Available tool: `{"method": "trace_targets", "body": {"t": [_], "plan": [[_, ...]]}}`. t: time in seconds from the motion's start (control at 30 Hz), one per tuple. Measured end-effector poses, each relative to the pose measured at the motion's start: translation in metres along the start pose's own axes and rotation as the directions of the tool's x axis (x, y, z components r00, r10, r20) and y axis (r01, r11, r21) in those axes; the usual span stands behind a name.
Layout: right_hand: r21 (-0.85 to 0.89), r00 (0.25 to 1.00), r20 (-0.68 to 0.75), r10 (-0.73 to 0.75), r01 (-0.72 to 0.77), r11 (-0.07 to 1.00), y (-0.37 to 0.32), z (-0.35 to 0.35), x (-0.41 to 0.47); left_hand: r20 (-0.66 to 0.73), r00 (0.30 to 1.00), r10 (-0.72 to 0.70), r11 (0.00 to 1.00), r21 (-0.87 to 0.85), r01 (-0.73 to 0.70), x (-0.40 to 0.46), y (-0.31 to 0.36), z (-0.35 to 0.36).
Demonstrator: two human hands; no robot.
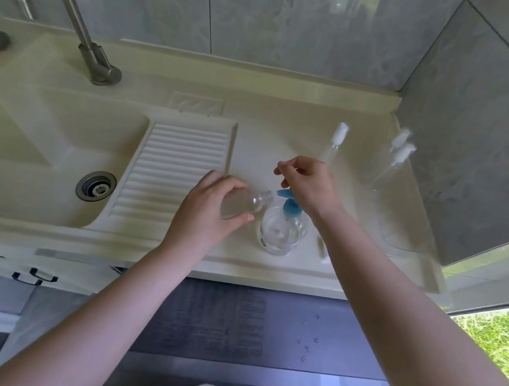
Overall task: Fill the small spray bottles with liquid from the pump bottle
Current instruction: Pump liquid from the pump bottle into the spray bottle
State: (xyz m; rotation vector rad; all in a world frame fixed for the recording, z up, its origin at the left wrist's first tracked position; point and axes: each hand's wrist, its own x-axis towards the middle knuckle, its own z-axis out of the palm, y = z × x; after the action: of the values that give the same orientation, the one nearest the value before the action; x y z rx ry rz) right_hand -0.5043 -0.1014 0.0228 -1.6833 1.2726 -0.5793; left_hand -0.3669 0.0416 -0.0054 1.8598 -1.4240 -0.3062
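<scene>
You see an uncapped clear spray bottle [246, 204] tilted, mouth beside the blue nozzle of the clear pump bottle [284, 229]; three capped ones [335, 142] [396, 140] [396, 162] stand behind, seemingly empty.

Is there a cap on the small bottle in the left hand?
No: the small bottle gripped by the left hand shows a bare threaded neck, tilted toward the blue pump.

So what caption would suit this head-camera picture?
Left hand tilts an uncapped spray bottle at the pump bottle spout; right hand on top.
</scene>
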Motion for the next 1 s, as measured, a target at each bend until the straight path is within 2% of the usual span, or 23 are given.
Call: {"method": "trace_targets", "body": {"t": [0.17, 0.53, 0.83, 1.0], "plan": [[-0.034, 1.0, 0.022, 0.0, 0.001, 0.999, 0.0, -0.003, 0.0, -0.002, 1.0, 0.014, 1.0, -0.011, -0.014, 0.005, 0.006, -0.007], [-0.262, 0.991, 0.107, -0.075, 0.101, 0.96, -0.01, -0.007, 0.004, 0.055, 0.996, 0.065, 0.997, 0.041, -0.067, 0.016, 0.008, -0.015], [-0.414, 0.989, 0.056, -0.139, 0.149, 0.898, -0.008, -0.004, 0.012, 0.074, 0.996, 0.05, 0.998, 0.028, -0.052, 0.019, 0.01, -0.017], [-0.464, 0.96, -0.006, -0.28, 0.245, 0.851, -0.005, 0.002, 0.009, 0.097, 0.994, 0.04, 0.999, 0.022, -0.042, 0.022, 0.012, -0.018]]}}
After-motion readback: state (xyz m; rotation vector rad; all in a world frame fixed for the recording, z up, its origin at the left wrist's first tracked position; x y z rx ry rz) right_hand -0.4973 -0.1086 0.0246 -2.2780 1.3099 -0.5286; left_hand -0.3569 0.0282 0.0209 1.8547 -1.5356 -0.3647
